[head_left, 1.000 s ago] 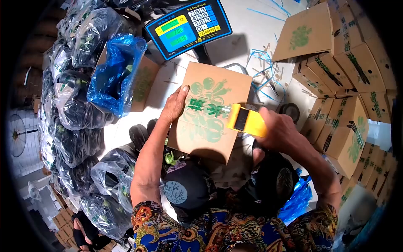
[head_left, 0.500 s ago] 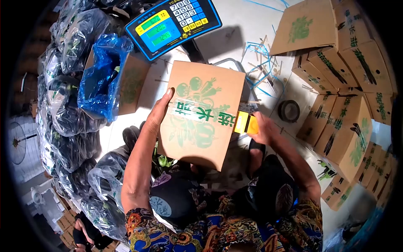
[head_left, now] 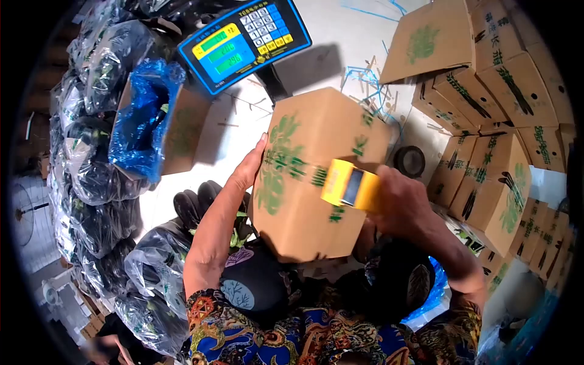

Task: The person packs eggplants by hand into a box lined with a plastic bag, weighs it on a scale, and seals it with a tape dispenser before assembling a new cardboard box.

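A tilted cardboard box [head_left: 340, 134] with green vegetable prints and lettering is in front of me. My left hand [head_left: 250, 163] holds it by its left side, with the fingers along the edge. In my right hand [head_left: 404, 201], the fingers are closed around a yellow tape dispenser [head_left: 340, 185]. That dispenser lies against the printed face of the box, over the line of lettering. Clear tape shows only faintly there. What supports the box underneath is hidden. Behind it stands a weighing scale display [head_left: 243, 45] with lit green readouts.
Plastic-bagged dark produce [head_left: 91, 152] is piled along the left. An open box with a blue liner [head_left: 137, 131] stands beside it. Printed cartons [head_left: 486, 176] are stacked at right, near a dark tape roll [head_left: 409, 161]. Blue straps [head_left: 368, 76] and scraps litter the floor.
The box has turned so that its side face shows beside the front. My right hand has brought the tape dispenser from the right edge onto that face. My left hand stays at the left side.
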Demonstrator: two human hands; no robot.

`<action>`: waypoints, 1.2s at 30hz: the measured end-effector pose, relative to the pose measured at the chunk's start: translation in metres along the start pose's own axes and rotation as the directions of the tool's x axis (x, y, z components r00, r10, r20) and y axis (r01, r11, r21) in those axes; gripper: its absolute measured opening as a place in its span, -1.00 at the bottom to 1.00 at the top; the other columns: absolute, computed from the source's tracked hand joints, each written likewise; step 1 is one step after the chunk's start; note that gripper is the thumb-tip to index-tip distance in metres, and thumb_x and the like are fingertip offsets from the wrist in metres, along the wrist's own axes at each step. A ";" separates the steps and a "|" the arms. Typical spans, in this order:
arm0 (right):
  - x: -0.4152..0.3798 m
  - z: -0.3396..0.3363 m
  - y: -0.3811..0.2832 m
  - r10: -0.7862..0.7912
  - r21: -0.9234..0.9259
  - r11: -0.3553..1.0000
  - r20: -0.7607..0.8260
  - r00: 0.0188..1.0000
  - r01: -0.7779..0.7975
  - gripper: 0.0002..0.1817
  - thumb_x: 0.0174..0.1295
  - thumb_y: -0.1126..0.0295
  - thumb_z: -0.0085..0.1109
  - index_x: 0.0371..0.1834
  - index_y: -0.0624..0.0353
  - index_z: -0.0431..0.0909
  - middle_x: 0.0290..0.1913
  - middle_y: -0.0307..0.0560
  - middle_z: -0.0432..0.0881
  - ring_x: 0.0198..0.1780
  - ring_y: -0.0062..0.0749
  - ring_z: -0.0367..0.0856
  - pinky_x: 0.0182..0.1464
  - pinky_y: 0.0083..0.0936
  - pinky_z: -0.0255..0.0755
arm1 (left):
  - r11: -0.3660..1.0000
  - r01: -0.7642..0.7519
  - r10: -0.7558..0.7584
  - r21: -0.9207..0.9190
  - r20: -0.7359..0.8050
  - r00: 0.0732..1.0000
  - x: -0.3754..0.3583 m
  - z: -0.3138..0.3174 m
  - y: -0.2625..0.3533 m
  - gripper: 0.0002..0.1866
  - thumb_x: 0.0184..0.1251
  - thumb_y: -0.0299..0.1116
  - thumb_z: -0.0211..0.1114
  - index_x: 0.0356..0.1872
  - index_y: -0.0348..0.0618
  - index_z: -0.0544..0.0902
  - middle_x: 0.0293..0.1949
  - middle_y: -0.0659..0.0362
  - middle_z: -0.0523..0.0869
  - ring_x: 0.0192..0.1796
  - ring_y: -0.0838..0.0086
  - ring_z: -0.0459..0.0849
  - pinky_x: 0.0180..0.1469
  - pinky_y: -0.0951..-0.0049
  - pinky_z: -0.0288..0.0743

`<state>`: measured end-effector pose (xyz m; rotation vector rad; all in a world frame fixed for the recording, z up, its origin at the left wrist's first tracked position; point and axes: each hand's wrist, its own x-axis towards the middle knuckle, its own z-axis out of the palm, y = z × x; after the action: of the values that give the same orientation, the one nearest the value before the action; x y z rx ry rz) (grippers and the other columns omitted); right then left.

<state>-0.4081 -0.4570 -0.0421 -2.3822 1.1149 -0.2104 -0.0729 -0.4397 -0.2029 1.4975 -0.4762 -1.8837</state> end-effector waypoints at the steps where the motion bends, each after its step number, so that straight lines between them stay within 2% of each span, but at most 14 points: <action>1: 0.013 0.000 -0.013 -0.025 -0.002 1.000 0.022 0.999 0.025 -0.42 -0.19 0.33 0.49 -0.11 0.24 0.39 -0.48 0.05 0.47 -0.41 0.03 0.57 -0.40 -0.20 0.46 | 0.975 -0.005 0.027 0.221 -0.093 0.995 -0.005 -0.005 0.005 -0.15 0.43 0.39 -0.12 0.44 -0.13 0.37 0.36 0.02 0.50 0.33 0.22 0.50 0.41 0.17 0.30; 2: 0.025 0.003 -0.022 -0.094 -0.008 0.996 -0.014 0.995 0.094 -0.42 -0.19 0.32 0.46 -0.10 0.27 0.39 -0.48 0.04 0.47 -0.43 -0.04 0.56 -0.42 -0.23 0.44 | 0.882 -0.072 0.130 0.465 -0.094 0.987 -0.012 -0.011 0.008 -0.08 0.44 0.44 -0.26 0.45 -0.20 0.35 0.38 0.00 0.47 0.39 0.24 0.43 0.46 0.21 0.19; 4: 0.046 0.007 -0.040 -0.213 -0.165 0.966 -0.056 0.976 0.201 -0.47 -0.16 0.31 0.37 -0.11 0.36 0.42 -0.50 -0.04 0.49 -0.53 -0.23 0.50 -0.48 -0.34 0.38 | 0.942 -0.158 0.195 0.295 -0.097 0.976 -0.036 -0.002 0.026 -0.09 0.47 0.39 -0.30 0.47 -0.24 0.30 0.42 -0.03 0.40 0.42 0.26 0.39 0.47 0.25 0.16; 5: 0.056 0.005 -0.048 -0.265 -0.148 0.955 -0.049 0.963 0.255 -0.49 -0.14 0.29 0.33 -0.13 0.35 0.44 -0.45 -0.01 0.59 -0.50 -0.15 0.59 -0.43 -0.30 0.47 | 0.956 -0.248 0.259 0.157 -0.054 0.964 -0.057 0.011 0.043 -0.11 0.49 0.36 -0.31 0.47 -0.25 0.29 0.42 -0.03 0.39 0.41 0.26 0.40 0.46 0.27 0.17; 6: 0.071 0.002 -0.064 -0.170 -0.116 0.977 0.065 0.983 0.177 -0.49 -0.10 0.28 0.35 -0.13 0.37 0.43 -0.42 0.10 0.60 -0.42 -0.03 0.64 -0.38 -0.23 0.51 | 0.954 -0.268 0.267 0.136 0.024 0.963 -0.074 0.019 0.059 -0.18 0.51 0.31 -0.25 0.48 -0.18 0.28 0.44 0.01 0.37 0.41 0.27 0.40 0.43 0.26 0.24; 7: 0.084 0.001 -0.078 -0.077 -0.093 0.991 0.183 0.980 0.095 -0.49 -0.06 0.28 0.36 -0.12 0.39 0.42 -0.39 0.22 0.61 -0.35 0.09 0.69 -0.32 -0.16 0.55 | 0.945 -0.237 0.258 0.227 -0.065 0.964 -0.094 0.037 0.072 -0.29 0.56 0.21 -0.18 0.48 -0.10 0.26 0.34 -0.07 0.50 0.36 0.16 0.49 0.35 0.24 0.35; 9: 0.096 0.005 -0.088 -0.077 -0.112 0.989 0.184 0.980 0.099 -0.48 -0.04 0.27 0.35 -0.10 0.40 0.42 -0.33 0.21 0.67 -0.25 0.03 0.73 -0.23 -0.17 0.58 | 0.658 -0.201 0.478 0.726 -0.196 0.856 -0.084 0.026 0.063 -0.36 0.56 0.16 -0.09 0.45 -0.04 0.24 0.13 -0.22 0.65 0.23 -0.07 0.60 0.24 0.13 0.43; 10: 0.098 0.006 -0.092 -0.080 -0.122 0.987 0.186 0.979 0.104 -0.48 -0.03 0.27 0.34 -0.08 0.41 0.42 -0.30 0.20 0.69 -0.21 -0.01 0.75 -0.18 -0.17 0.60 | 0.541 -0.184 0.530 0.820 -0.163 0.832 -0.084 0.022 0.064 -0.39 0.56 0.12 -0.08 0.41 -0.06 0.25 -0.05 -0.32 0.68 0.10 -0.26 0.61 0.17 0.02 0.44; 13: 0.095 0.006 -0.090 -0.151 -0.087 0.982 0.181 0.972 0.168 -0.36 0.02 0.18 0.39 0.04 0.41 0.36 -0.34 0.25 0.63 -0.24 0.15 0.69 -0.19 -0.07 0.55 | 0.524 -0.189 0.569 0.831 -0.176 0.803 -0.077 0.010 0.064 -0.39 0.56 0.12 -0.08 0.40 -0.08 0.27 -0.07 -0.35 0.67 0.08 -0.30 0.60 0.16 -0.03 0.43; 16: 0.078 -0.003 -0.072 -0.052 -0.063 0.996 0.250 0.967 0.070 -0.35 0.06 0.12 0.39 0.05 0.37 0.34 -0.33 0.23 0.63 -0.25 0.19 0.67 -0.19 -0.04 0.53 | 0.509 -0.141 0.612 0.849 -0.242 0.753 -0.074 0.002 0.057 -0.33 0.52 0.18 -0.08 0.45 -0.06 0.26 -0.03 -0.30 0.69 0.11 -0.27 0.60 0.20 -0.01 0.40; 19: 0.041 0.006 -0.036 0.016 -0.061 0.998 0.177 0.984 -0.006 -0.40 0.06 0.14 0.42 0.00 0.28 0.35 -0.32 0.23 0.62 -0.25 0.22 0.64 -0.23 -0.04 0.51 | 0.542 -0.124 0.585 0.831 -0.268 0.765 -0.075 0.005 0.056 -0.28 0.49 0.21 -0.06 0.43 -0.13 0.30 0.01 -0.27 0.69 0.16 -0.24 0.58 0.23 0.04 0.38; 22: 0.011 0.032 0.007 -0.020 0.157 0.988 0.074 0.997 0.008 -0.44 0.02 0.16 0.47 -0.07 0.21 0.36 -0.30 0.17 0.61 -0.23 0.16 0.66 -0.19 -0.15 0.56 | 0.554 -0.129 0.580 0.823 -0.271 0.768 -0.076 0.007 0.060 -0.30 0.48 0.20 -0.04 0.35 -0.20 0.40 0.02 -0.27 0.68 0.18 -0.21 0.57 0.24 0.08 0.38; 30: -0.028 0.107 0.083 0.003 0.314 0.949 -0.079 0.997 0.022 -0.42 -0.09 0.21 0.54 -0.13 0.21 0.37 -0.29 0.13 0.55 -0.25 0.12 0.60 -0.24 -0.18 0.49 | 0.531 -0.138 0.605 0.836 -0.260 0.753 -0.077 0.007 0.061 -0.35 0.51 0.22 -0.06 0.23 -0.17 0.50 -0.10 -0.25 0.71 0.09 -0.16 0.65 0.14 0.12 0.45; 36: -0.066 0.144 0.140 -0.021 0.091 0.995 -0.067 0.998 0.027 -0.33 -0.08 0.20 0.54 0.03 0.24 0.39 -0.16 0.16 0.53 -0.12 0.16 0.59 -0.15 -0.19 0.52 | 0.547 -0.134 0.590 0.826 -0.267 0.762 -0.078 0.008 0.062 -0.35 0.51 0.22 -0.06 0.21 -0.19 0.51 -0.08 -0.20 0.72 0.08 -0.11 0.66 0.15 0.16 0.45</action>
<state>-0.4971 -0.4292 -0.2317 -2.3232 1.0827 -0.3438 -0.0549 -0.4305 -0.1051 2.1278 -1.3460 -0.8195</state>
